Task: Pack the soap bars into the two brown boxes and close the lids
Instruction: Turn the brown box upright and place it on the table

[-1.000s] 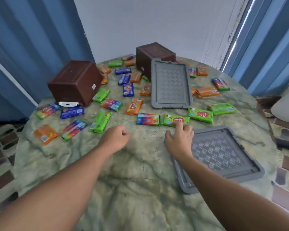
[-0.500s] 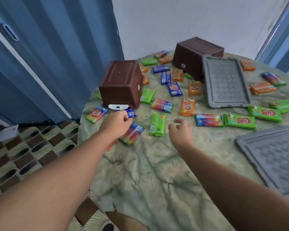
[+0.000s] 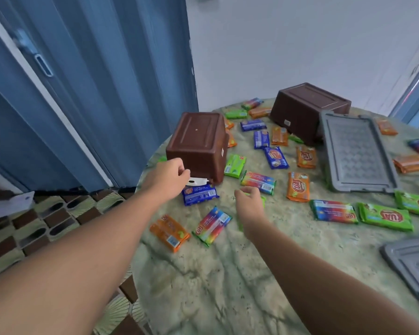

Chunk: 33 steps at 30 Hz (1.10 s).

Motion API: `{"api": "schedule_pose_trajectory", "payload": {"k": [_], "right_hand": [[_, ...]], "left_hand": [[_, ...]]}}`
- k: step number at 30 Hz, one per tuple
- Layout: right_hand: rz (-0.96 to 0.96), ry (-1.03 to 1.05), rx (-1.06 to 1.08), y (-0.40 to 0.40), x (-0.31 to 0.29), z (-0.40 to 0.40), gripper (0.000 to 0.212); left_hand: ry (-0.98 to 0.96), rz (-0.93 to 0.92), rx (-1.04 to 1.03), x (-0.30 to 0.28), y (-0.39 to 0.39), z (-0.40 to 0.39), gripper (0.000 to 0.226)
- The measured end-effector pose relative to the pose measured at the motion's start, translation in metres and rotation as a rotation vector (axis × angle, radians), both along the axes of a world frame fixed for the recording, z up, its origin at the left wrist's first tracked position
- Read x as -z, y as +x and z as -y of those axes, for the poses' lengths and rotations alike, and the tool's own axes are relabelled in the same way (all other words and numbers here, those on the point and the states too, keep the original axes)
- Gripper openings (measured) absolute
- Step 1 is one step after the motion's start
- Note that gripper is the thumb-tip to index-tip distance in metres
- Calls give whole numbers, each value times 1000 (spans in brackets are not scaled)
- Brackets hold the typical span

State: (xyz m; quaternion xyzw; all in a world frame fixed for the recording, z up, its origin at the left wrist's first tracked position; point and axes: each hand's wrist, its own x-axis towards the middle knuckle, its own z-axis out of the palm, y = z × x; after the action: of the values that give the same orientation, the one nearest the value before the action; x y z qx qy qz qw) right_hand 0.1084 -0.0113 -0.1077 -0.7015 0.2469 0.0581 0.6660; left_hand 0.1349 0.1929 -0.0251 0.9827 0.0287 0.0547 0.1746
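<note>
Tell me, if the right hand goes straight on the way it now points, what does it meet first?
Probably the rainbow-wrapped soap bar just beyond the right hand; the hand's height above the table is unclear.

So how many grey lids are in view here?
2. One grey lid lies flat beside the far brown box; the other grey lid is cut off at the table's near right edge.

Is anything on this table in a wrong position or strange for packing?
Yes. Both brown boxes, the near one and the far one, lie overturned, bottoms up, so nothing can go in yet. The left hand pinches the white tag at the near box's edge.
</note>
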Motion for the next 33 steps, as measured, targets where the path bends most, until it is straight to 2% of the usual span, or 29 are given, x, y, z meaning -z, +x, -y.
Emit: {"api": "schedule_pose_trajectory", "payload": {"k": [7, 9, 15, 20, 25, 27, 30, 33], "right_hand": [[-76, 57, 121, 33, 0, -70, 17], [-101, 146, 156, 43, -4, -90, 14], [-137, 407, 335, 65, -17, -131, 23], [-181, 433, 391, 77, -23, -135, 15], [-195, 487, 390, 95, -21, -135, 35], [-188, 502, 406, 102, -23, -136, 36], [-198, 535, 445, 114, -25, -135, 24], [-200, 564, 536, 126, -23, -140, 25]], "left_hand": [[-15, 18, 114, -7, 59, -61, 31], [-2, 21, 159, -10, 76, -78, 31], [25, -1, 299, -24, 114, -116, 27], [34, -14, 374, -28, 142, -116, 26], [44, -11, 386, -31, 165, -109, 25], [47, -14, 412, -34, 176, -106, 26], [62, -18, 452, -33, 197, -97, 34], [95, -36, 472, -27, 232, -88, 52]]}}
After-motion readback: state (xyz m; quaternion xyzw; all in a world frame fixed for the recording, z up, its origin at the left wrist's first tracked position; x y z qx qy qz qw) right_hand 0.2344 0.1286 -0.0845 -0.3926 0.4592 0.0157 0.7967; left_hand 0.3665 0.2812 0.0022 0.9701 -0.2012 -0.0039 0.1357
